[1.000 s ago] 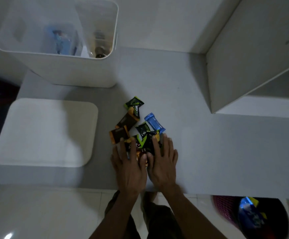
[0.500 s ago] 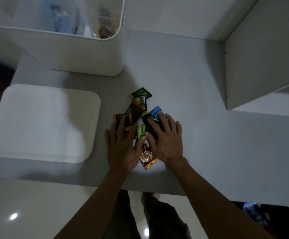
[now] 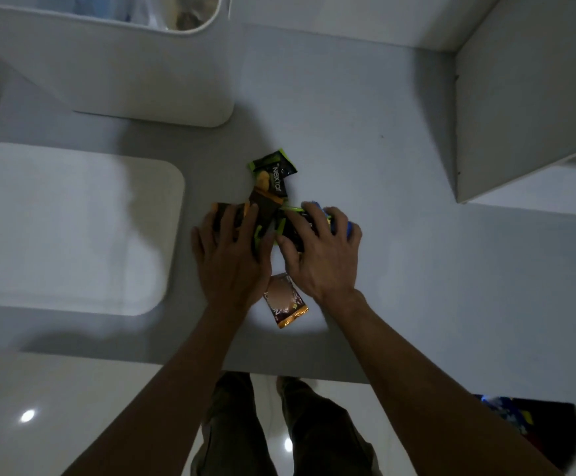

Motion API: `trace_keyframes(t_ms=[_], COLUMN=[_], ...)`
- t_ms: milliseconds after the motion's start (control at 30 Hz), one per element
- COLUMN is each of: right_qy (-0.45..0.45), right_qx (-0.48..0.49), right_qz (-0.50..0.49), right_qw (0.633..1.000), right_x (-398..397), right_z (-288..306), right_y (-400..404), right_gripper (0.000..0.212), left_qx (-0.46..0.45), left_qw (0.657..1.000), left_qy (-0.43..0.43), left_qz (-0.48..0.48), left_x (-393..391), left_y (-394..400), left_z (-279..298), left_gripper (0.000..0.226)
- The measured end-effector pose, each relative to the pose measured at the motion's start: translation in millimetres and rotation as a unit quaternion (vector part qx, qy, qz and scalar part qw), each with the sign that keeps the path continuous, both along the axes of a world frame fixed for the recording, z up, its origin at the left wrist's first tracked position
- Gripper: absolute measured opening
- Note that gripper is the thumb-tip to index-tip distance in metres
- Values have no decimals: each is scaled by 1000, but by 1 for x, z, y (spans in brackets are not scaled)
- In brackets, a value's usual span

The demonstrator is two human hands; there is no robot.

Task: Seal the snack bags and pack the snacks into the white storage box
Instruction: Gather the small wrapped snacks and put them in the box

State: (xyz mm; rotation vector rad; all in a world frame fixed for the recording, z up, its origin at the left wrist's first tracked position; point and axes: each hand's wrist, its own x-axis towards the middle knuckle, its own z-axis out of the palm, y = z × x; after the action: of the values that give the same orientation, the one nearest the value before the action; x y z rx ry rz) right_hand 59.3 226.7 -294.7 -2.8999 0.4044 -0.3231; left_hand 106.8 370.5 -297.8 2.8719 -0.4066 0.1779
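A small pile of snack packets [image 3: 268, 201] lies in the middle of the grey table [image 3: 400, 255]. A black-and-green packet [image 3: 274, 176] sticks out at the far side. My left hand [image 3: 228, 259] lies flat on the dark and orange packets, fingers straight. My right hand [image 3: 321, 259] arches over the dark, green and blue packets, with its fingers and thumb curled round them. A brown-and-gold packet [image 3: 284, 302] lies loose between my wrists. The white storage box [image 3: 142, 80] stands open at the far left, with some items inside.
The box's white lid [image 3: 74, 231] lies flat on the table to the left of the pile. A white shelf unit [image 3: 526, 97] rises at the right. The table's front edge is near my body. A dark basket [image 3: 537, 431] sits on the floor at the lower right.
Both hands slid forward over the pile and pulled the packets closer together. The brown-and-gold packet was left behind near my wrists. My view moved closer to the table.
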Motion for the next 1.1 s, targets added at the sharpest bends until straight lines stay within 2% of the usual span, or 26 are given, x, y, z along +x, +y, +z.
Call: trace_keyframes(t_ms=[133, 300, 400, 600, 767, 933, 1100], right_qy=[-60, -113, -81, -28, -55, -103, -168], right_qx=[-1, 0, 23, 156, 216, 253, 256], right_qz=[-17, -22, -21, -76, -104, -97, -53], right_qw=[998, 993, 996, 985, 969, 957, 950], right_x=[-6, -8, -7, -14, -11, 35, 114], right_z=[-7, -9, -3, 28, 76, 154, 229], right_y=[3, 5, 1, 1, 8, 18, 38], right_gripper=[29, 29, 37, 44, 44, 44, 44], left_qx=[17, -22, -62, -136, -182, -260, -314], left_qw=[997, 993, 995, 989, 979, 952, 917], left_qy=[-69, -116, -79, -2, -6, -104, -204], left_qz=[12, 1, 17, 64, 94, 126, 141], left_x=[-7, -6, -6, -12, -9, 29, 106], left_y=[-3, -2, -3, -3, 3, 6, 20], left_z=[-4, -5, 1, 30, 77, 163, 233], left_gripper=[43, 37, 35, 40, 40, 36, 29])
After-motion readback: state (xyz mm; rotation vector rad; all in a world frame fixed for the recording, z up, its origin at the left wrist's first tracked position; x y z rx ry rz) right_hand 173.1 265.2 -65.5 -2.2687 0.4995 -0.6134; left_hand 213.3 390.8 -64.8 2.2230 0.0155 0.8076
